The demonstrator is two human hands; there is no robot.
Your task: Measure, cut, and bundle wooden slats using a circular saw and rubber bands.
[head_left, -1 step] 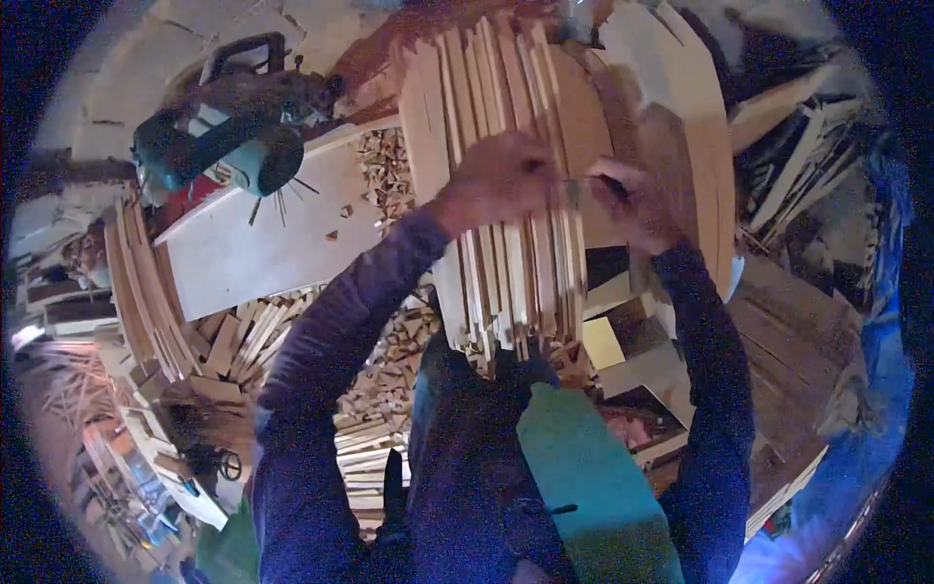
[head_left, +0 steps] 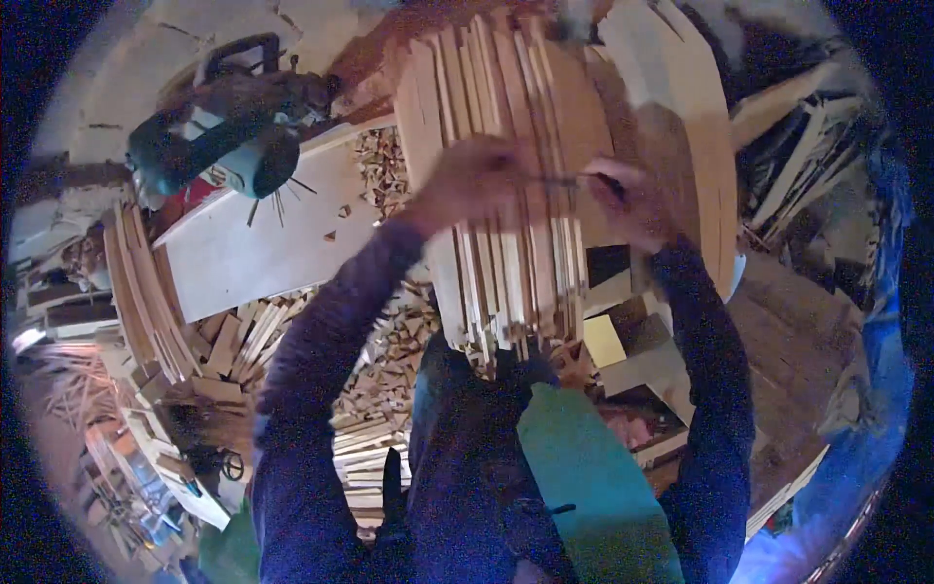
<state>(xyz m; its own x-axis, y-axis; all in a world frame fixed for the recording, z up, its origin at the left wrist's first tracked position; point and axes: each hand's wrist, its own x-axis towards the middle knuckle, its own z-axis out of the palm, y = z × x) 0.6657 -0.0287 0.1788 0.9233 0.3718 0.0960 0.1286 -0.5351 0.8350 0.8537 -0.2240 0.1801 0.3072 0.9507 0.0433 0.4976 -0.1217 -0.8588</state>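
A bundle of long, thin wooden strips (head_left: pixel 501 282) stands on edge in front of me, side by side and running away from my body. My left hand (head_left: pixel 472 180) is over the bundle, closed with its fingers pinched and somewhat blurred. To its right my right hand (head_left: pixel 628 200), at the bundle's right side, is closed too. A thin dark strand (head_left: pixel 556 180) stretches between the two hands across the top of the strips. Its exact kind is too small and smeared to make out.
A green power saw (head_left: pixel 229 161) sits on a white board (head_left: pixel 272 234) at the far left. Small wooden offcuts (head_left: pixel 389 360) are heaped left of the bundle. Wide boards (head_left: pixel 696 156) rise at the right. A teal panel (head_left: pixel 593 477) lies near my body.
My left hand has moved left, away from the right hand, and the gap between them has widened, showing more of the strand. My right hand stays almost where it was.
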